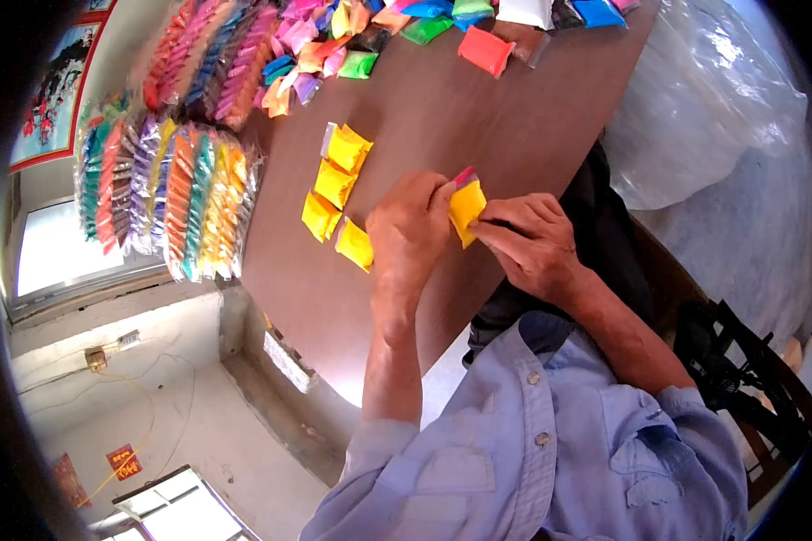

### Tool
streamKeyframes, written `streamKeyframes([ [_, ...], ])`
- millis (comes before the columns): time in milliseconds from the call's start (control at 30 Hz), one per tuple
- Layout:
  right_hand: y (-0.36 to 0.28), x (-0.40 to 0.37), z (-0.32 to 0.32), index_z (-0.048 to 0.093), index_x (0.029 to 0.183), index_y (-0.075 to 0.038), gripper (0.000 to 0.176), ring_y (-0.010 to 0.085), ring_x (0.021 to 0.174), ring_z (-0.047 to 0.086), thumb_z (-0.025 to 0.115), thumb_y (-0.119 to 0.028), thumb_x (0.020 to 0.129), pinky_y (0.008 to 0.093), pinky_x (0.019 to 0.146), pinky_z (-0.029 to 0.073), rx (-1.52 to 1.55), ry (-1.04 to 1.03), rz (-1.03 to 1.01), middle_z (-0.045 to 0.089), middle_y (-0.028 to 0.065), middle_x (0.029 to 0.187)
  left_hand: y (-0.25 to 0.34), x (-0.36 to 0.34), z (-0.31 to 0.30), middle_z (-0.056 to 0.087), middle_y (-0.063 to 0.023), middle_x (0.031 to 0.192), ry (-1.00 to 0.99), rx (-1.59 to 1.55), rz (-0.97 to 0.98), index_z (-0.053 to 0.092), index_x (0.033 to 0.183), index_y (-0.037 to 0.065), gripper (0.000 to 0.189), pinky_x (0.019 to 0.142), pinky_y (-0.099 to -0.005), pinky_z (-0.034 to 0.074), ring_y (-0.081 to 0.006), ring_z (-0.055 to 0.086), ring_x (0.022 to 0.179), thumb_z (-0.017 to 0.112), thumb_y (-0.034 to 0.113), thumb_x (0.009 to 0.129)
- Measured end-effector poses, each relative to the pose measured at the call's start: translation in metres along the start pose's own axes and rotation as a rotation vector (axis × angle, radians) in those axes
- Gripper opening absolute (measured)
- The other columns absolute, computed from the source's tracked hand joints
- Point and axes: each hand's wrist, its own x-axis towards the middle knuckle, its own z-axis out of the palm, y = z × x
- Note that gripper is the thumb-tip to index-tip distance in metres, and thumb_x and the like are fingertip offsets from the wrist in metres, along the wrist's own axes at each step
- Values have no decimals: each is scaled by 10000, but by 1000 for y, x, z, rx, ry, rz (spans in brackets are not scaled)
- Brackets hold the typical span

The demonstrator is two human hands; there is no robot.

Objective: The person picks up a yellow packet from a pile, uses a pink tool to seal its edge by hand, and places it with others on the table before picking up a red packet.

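Note:
Between my two hands is a small yellow packet (pixel 466 211) with a pink-red strip along its clear top edge. My left hand (pixel 410 225) pinches it near that top edge. At the opposite side, the fingers of my right hand (pixel 530 240) are closed on the packet's lower part. Just left of my left hand lies a single yellow packet (pixel 355 244) on the brown table (pixel 406 108). Beyond it, more yellow packets (pixel 336 183) lie in a short row, touching or overlapping. The contents of the packets are hidden by their yellow fill.
Long clear bags of colored packets (pixel 167 194) are stacked at the table's left end. Loose packets in many colors lie along the far side, with a red packet (pixel 486 51) nearest. A large clear plastic bag (pixel 704 99) hangs past the right edge, near a dark chair (pixel 749 388).

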Motion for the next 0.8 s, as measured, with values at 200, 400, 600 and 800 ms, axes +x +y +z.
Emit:
streamKeyframes([
  [200, 3, -5, 4, 742, 1080, -138, 284, 212, 1020, 665, 798, -101, 804, 373, 906, 470, -9, -2, -8, 680, 26, 1132, 14, -30, -17, 692, -142, 833, -11, -130, -56, 707, 917, 3, 71, 663, -363, 552, -305, 698, 743, 737, 57, 881],
  [400, 3, -6, 5, 737, 1084, -145, 274, 205, 1024, 664, 791, -112, 817, 383, 906, 469, -15, -41, -5, 679, 29, 1151, 7, -39, -6, 704, -151, 852, -16, -144, -158, 712, 920, 0, 77, 660, -365, 551, -310, 702, 737, 739, 64, 886],
  [600, 2, -6, 6, 734, 1095, -142, 280, 203, 1029, 659, 789, -109, 823, 384, 906, 467, -14, -34, -3, 674, 29, 1157, -10, -25, -1, 696, -156, 840, 53, -94, -136, 704, 912, 2, 67, 653, -375, 542, -317, 691, 720, 729, 60, 891],
  [800, 0, -1, 2, 759, 1038, -121, 218, 206, 970, 667, 798, -69, 831, 357, 850, 479, -13, -17, -8, 699, 40, 1100, 2, -25, -13, 703, -155, 849, 69, -58, -131, 696, 899, -1, 61, 660, -377, 544, -321, 693, 737, 721, 55, 894],
])
